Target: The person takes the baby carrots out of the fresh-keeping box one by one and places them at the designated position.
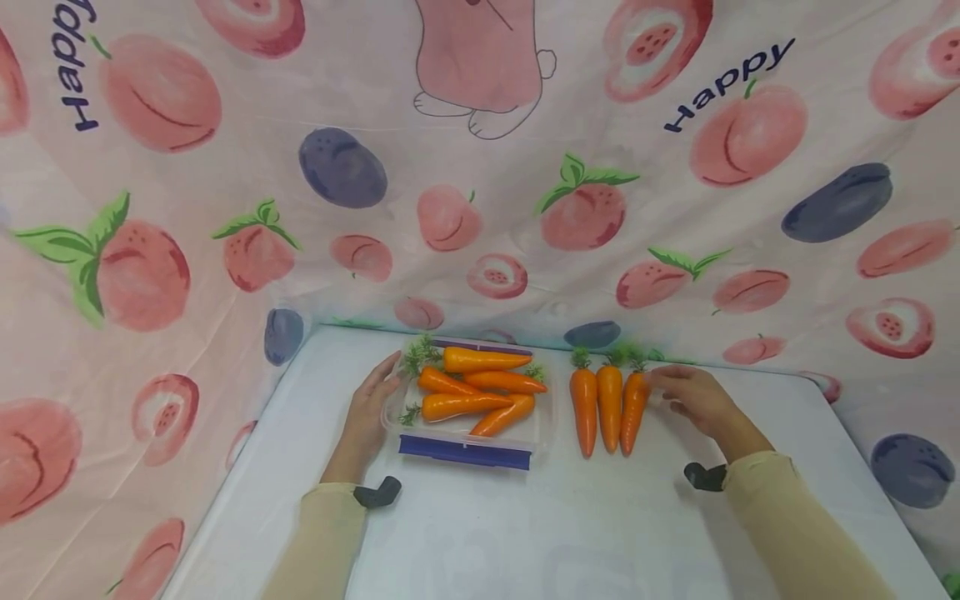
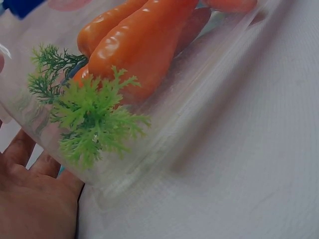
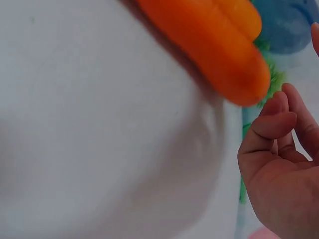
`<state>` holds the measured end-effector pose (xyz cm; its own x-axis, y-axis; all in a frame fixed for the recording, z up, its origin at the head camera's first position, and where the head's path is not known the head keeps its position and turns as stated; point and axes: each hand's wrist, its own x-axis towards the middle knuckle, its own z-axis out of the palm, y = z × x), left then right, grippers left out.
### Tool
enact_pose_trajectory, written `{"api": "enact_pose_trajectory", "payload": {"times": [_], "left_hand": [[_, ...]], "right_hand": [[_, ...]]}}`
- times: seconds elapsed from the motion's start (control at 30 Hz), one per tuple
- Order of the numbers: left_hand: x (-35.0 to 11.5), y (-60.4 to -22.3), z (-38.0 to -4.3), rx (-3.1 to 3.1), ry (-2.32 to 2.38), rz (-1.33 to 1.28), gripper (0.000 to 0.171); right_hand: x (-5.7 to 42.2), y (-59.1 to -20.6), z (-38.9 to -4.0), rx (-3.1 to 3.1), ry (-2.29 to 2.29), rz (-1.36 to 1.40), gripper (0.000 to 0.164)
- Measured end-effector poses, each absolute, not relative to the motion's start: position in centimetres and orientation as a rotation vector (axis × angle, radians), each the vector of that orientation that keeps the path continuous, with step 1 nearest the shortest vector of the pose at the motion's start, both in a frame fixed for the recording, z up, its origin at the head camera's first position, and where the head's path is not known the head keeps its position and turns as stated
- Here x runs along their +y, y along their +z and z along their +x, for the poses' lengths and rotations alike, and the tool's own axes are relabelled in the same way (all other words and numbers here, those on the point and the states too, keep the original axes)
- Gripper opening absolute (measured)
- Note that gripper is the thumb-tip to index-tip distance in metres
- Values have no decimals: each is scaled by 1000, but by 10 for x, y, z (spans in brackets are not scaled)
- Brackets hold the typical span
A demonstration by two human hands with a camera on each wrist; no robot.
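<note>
A clear plastic box [image 1: 546, 425] holds several orange carrots [image 1: 467, 406] with feathery green tops [image 2: 94, 119]. My left hand [image 1: 369, 412] rests against the box's left side, its fingers extended along the outer wall in the left wrist view. To the right of the box, three carrots [image 1: 610, 408] lie side by side, tops pointing away from me. My right hand [image 1: 693, 398] is beside the top end of the rightmost carrot [image 1: 635, 410]. In the right wrist view its thumb and fingers are loosely bent near that carrot [image 3: 224, 64], with nothing visible between them.
Blue locking flaps [image 1: 465, 452] hang folded out from the box's front and back edges. All of it stands on a white table [image 1: 487, 525]. A fruit-printed cloth [image 1: 495, 192] rises behind the table and along its sides.
</note>
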<state>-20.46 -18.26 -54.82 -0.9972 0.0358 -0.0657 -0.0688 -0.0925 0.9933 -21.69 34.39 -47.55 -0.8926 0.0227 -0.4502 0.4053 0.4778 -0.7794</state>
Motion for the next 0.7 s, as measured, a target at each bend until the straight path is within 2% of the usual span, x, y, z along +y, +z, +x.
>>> {"api": "enact_pose_trajectory", "payload": {"times": [0.2, 0.43, 0.7], "left_hand": [[-184, -549, -205, 2068, 2271, -15, 48], [-183, -545, -203, 2080, 2261, -30, 48], [-182, -545, -203, 2080, 2259, -31, 48]], "right_hand": [[327, -462, -217, 2304, -1445, 302, 86], [308, -444, -216, 2254, -1480, 162, 72], [282, -427, -223, 2238, -1428, -14, 70]]}}
